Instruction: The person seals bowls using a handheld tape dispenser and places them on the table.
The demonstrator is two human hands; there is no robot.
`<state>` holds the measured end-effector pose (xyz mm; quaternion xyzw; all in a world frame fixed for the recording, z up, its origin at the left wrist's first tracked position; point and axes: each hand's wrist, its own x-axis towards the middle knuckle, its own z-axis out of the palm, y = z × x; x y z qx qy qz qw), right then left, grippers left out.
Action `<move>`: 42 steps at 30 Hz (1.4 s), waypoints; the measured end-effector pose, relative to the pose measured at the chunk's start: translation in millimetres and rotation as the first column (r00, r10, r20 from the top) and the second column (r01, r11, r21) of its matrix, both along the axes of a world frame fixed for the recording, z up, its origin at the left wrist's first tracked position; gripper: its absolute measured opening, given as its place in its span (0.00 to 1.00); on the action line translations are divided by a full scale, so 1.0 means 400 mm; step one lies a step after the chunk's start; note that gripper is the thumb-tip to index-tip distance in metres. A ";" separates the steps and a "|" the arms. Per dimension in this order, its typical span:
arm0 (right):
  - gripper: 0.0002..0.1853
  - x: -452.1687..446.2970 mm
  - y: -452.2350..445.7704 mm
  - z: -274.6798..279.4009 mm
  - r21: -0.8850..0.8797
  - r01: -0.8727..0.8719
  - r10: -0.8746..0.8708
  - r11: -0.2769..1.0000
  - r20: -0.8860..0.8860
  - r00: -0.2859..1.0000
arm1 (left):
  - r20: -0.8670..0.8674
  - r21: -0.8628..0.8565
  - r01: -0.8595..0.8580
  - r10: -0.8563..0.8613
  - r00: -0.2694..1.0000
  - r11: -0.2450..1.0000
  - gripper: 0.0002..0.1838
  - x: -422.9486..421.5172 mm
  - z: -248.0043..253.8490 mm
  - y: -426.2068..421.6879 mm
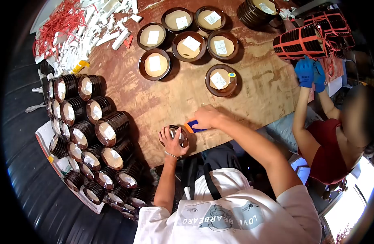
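Note:
Near the table's front edge, my left hand is wrapped over a small dark brown round dish, fingers spread across its top. To its right, my right hand is closed on a blue and orange flat item that lies on the wooden table; its fingertips press on it. Beyond my hands stands a dark dish with a white label and a yellow-blue sticker. Farther back are several similar labelled dishes.
Stacked dishes fill the left side. White foam scraps and red strands lie at the back left. At the right, a person in blue gloves touches a bundle of dishes tied with red strapping. Another stack stands behind.

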<state>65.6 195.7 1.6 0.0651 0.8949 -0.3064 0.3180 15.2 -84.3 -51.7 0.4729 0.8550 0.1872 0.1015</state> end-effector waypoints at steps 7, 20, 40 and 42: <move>0.32 0.051 0.143 0.025 -0.289 -0.020 0.026 0.957 0.017 1.000 | 0.093 0.220 -0.049 0.029 0.995 0.974 0.46 -0.029 -0.036 -0.046; 0.09 0.009 -0.250 -0.058 0.322 0.031 0.044 0.946 -0.224 0.974 | 0.053 0.213 0.004 -0.015 0.998 0.977 0.50 -0.026 -0.045 -0.053; 0.24 -0.169 -0.350 -0.172 -0.477 0.545 -0.699 0.689 -0.636 0.327 | 0.119 0.332 -0.293 0.269 0.956 0.897 0.67 -0.017 -0.063 -0.043; 0.25 -0.199 -0.322 -0.169 -0.486 0.350 -0.592 0.800 -0.733 0.335 | 0.140 0.310 -0.345 0.317 0.938 0.886 0.67 -0.006 -0.059 -0.037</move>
